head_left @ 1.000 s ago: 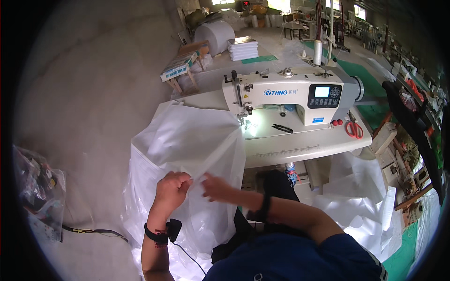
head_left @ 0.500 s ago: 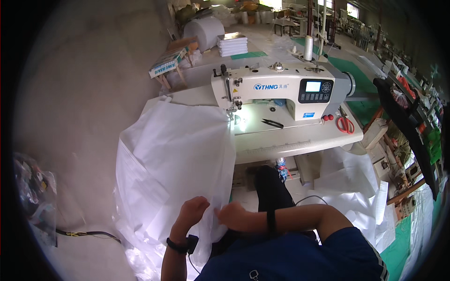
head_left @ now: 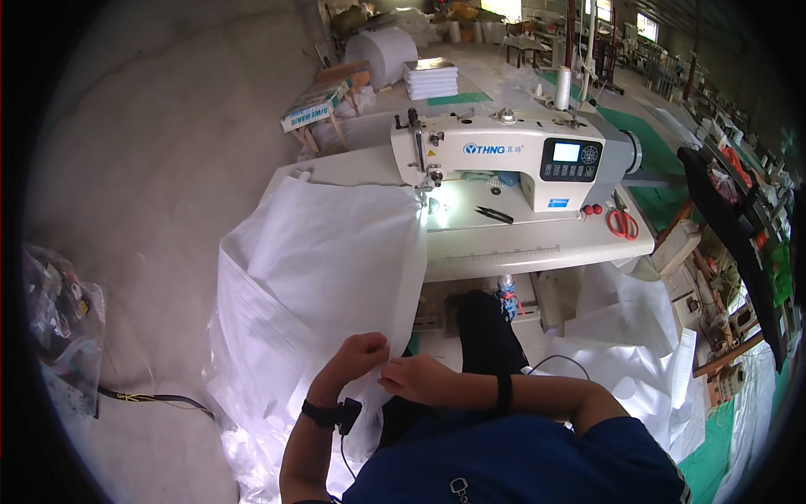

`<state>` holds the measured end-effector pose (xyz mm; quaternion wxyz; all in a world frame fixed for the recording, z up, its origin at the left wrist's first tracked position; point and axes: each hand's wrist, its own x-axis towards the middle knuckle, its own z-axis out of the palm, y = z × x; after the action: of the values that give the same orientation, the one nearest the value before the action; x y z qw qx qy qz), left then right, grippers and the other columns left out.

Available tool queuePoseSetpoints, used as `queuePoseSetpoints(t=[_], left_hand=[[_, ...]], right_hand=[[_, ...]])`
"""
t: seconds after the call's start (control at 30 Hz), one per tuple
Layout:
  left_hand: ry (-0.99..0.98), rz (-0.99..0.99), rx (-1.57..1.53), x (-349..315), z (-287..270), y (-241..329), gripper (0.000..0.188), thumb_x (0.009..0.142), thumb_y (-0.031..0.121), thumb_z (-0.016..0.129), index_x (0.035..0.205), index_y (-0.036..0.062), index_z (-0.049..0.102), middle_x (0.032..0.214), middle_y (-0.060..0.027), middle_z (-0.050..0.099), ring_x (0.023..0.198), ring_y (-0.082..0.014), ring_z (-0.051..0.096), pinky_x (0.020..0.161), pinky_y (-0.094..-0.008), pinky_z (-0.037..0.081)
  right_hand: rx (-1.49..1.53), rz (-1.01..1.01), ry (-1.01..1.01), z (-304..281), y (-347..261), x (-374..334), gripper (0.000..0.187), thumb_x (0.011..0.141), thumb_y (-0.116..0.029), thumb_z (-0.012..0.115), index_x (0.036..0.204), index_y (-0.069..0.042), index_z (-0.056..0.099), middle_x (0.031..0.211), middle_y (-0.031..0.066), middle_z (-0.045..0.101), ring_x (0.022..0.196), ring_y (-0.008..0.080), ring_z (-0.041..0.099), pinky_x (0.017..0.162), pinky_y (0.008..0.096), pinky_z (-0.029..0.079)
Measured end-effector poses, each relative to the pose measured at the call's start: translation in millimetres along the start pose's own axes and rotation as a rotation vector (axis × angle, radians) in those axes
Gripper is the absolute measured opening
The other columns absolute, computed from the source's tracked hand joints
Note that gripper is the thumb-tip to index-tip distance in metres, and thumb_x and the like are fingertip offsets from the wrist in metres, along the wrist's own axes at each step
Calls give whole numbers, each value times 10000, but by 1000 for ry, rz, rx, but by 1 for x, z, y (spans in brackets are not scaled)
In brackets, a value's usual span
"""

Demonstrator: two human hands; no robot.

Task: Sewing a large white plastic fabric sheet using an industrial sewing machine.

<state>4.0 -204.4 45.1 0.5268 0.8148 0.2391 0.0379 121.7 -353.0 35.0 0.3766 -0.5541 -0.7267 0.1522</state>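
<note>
Fabric: large white woven plastic sheet (head_left: 319,277), draped from table edge at centre frame to lower left.
Left hand (head_left: 361,354): closed on sheet edge.
Right hand (head_left: 417,378): pinched on same edge, lower centre.
Machine: white industrial sewing machine (head_left: 512,155), upper centre.

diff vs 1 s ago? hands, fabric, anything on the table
Both hands slid down the white fabric sheet toward the person's body: the left hand and right hand now pinch its near edge close to the lap, still side by side. The sheet now hangs longer off the table. Unchanged: sewing machine, red scissors and black snips on the sewing table.
</note>
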Motion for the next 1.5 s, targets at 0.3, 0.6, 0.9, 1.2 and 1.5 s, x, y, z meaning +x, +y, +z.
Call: queuePoseSetpoints(t=[0.3, 0.6, 0.9, 1.2, 1.5], left_hand=[[-5, -55, -310, 2, 14, 11, 155, 813, 169, 561, 773, 24, 525, 679, 31, 470, 658, -56, 431, 583, -237, 379], [66, -145, -219, 4, 21, 76, 137, 833, 186, 569, 818, 50, 583, 626, 29, 509, 539, -36, 451, 470, -213, 362], [15, -309, -80, -4, 32, 34, 283, 836, 274, 595, 748, 6, 583, 585, 4, 501, 575, -70, 452, 513, -271, 390], [63, -11, -70, 10, 69, 37, 239, 834, 221, 612, 782, -4, 548, 564, -79, 479, 564, -95, 443, 533, -294, 409], [159, -23, 51, 8, 67, 37, 250, 824, 220, 612, 759, -11, 541, 556, -62, 481, 575, -77, 419, 522, -284, 393]], right_hand=[[-11, -69, -63, 3, 11, -6, 149, 876, -182, 523, 845, -37, 532, 766, 118, 585, 642, 306, 602, 563, 405, 485], [590, 193, 288, 44, 160, 57, 194, 844, -140, 568, 991, -17, 595, 777, 103, 625, 736, 170, 620, 660, 319, 513], [83, 270, -455, -13, 95, 31, 239, 789, -93, 522, 983, 17, 610, 894, 186, 648, 866, 277, 640, 762, 344, 511], [-402, 740, 212, -111, 177, 133, 277, 841, -197, 490, 963, 38, 570, 861, 188, 649, 777, 356, 646, 644, 437, 526], [-750, 708, 64, -70, 138, 111, 448, 791, -95, 524, 1166, 144, 464, 761, 157, 666, 684, 265, 678, 562, 358, 534]])
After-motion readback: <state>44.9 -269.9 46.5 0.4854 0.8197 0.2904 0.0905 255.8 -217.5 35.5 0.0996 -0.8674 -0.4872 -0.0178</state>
